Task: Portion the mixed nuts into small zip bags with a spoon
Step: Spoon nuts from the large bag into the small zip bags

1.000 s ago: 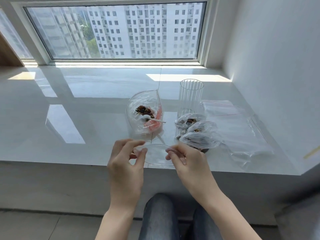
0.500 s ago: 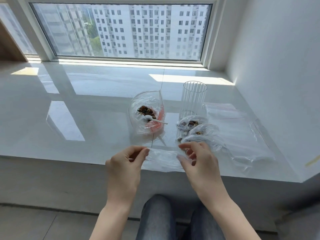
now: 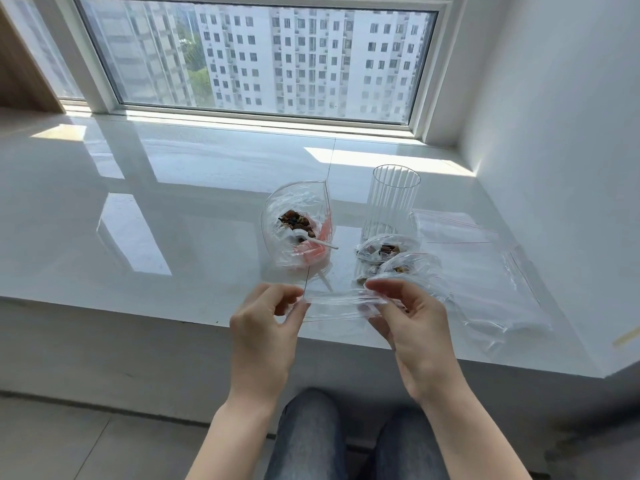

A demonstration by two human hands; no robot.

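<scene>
**Nuts wait while I open a fresh bag**

Nuts [image 3: 297, 221] sit heaped in the big clear bag [image 3: 294, 230] on the white sill [image 3: 173, 209], with the white spoon [image 3: 313, 241] lying in them, its handle poking out toward the right. In front of it I hold an empty small zip bag [image 3: 341, 306] just above the sill's near edge. My left hand [image 3: 265, 327] pinches its left end between thumb and fingertips; my right hand [image 3: 412, 323] pinches the right end the same way, the bag stretched flat between them.

To do this well, I judge I should slide each thumb against its finger so the two plastic layers shear apart at the zip, then pull the lips open wide enough for the spoon. A gentle tug seems best, since the film is thin and slippery.

Everything here is glossy and see-through: the film crinkles and catches the light, and the sill is a polished mirror. Two filled small bags [image 3: 389, 256] lie puffed just beyond my right hand, in front of a ribbed clear cup [image 3: 391, 202]. Flat spare bags [image 3: 478, 265] with red zip lines lie to the right.
</scene>
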